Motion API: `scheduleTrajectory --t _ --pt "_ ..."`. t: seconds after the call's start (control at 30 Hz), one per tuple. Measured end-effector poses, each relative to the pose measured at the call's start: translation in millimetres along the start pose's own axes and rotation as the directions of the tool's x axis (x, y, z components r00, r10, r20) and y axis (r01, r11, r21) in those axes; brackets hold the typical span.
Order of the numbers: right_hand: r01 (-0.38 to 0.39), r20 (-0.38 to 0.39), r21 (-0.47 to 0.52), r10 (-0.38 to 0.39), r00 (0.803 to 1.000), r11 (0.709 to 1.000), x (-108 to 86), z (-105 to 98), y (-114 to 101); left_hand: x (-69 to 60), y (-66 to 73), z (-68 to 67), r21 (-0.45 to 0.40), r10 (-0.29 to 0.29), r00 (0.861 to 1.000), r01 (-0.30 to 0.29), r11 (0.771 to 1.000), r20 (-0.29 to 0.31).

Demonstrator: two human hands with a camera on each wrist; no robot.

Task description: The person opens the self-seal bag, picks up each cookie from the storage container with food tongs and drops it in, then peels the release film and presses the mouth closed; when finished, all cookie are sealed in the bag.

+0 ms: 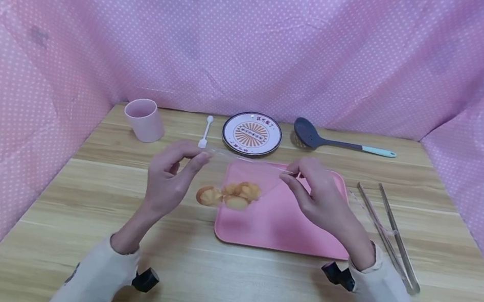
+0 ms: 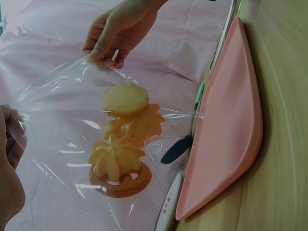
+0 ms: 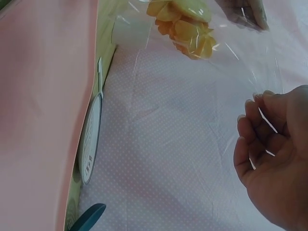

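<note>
A clear plastic bag (image 2: 57,139) hangs between both hands, raised above the table. Inside it, several golden cookies (image 1: 236,195) lie bunched at the bottom; the left wrist view shows flower-shaped ones, a round flat one and a ring-shaped one. My left hand (image 1: 172,175) pinches one top corner of the bag between thumb and fingers. The opposite corner is pinched by my right hand (image 1: 317,195), over the pink tray (image 1: 286,229). Whether the bag's mouth is parted cannot be made out.
A pink cup (image 1: 146,122), small white spoon (image 1: 206,131), patterned plate (image 1: 251,133) and dark slotted spoon (image 1: 309,133) with a mint handle line the table's back. Metal tongs (image 1: 400,245) lie to the tray's right. Dotted pink cloth (image 1: 257,45) encloses the table.
</note>
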State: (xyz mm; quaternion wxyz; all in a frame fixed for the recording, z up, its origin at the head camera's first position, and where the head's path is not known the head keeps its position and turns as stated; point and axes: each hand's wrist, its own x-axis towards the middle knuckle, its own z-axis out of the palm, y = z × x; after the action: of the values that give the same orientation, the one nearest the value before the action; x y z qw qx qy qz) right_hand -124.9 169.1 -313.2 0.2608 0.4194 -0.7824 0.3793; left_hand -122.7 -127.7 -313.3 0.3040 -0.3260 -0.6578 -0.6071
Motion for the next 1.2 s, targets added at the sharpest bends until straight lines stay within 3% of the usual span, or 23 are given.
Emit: scheduleTrajectory --t 0.37,0.67,0.8,1.0,1.2 --pt "0.048 0.041 0.081 -0.052 0.998 0.996 8.7 26.6 -6.2 -9.6 -3.1 -32.3 -0.067 0.024 0.999 -0.026 0.997 -0.028" --pt "0.054 0.093 0.117 -0.065 0.994 0.992 9.5 44.2 -13.8 -20.5 -5.8 -56.6 -0.157 0.073 0.997 -0.072 0.985 0.006" --pt "0.045 0.115 0.119 -0.059 0.992 0.992 6.6 49.1 -15.7 -27.3 -9.0 -63.2 -0.201 0.094 0.995 -0.088 0.976 0.019" --pt "-0.001 0.177 0.142 -0.025 0.984 0.99 3.7 53.3 -21.1 -37.1 -7.1 -73.3 -0.239 0.08 0.995 -0.065 0.969 0.056" --pt "-0.031 0.214 0.173 -0.007 0.977 0.985 5.6 51.2 -32.1 -39.7 2.5 -76.7 -0.297 0.111 0.993 -0.095 0.95 0.039"
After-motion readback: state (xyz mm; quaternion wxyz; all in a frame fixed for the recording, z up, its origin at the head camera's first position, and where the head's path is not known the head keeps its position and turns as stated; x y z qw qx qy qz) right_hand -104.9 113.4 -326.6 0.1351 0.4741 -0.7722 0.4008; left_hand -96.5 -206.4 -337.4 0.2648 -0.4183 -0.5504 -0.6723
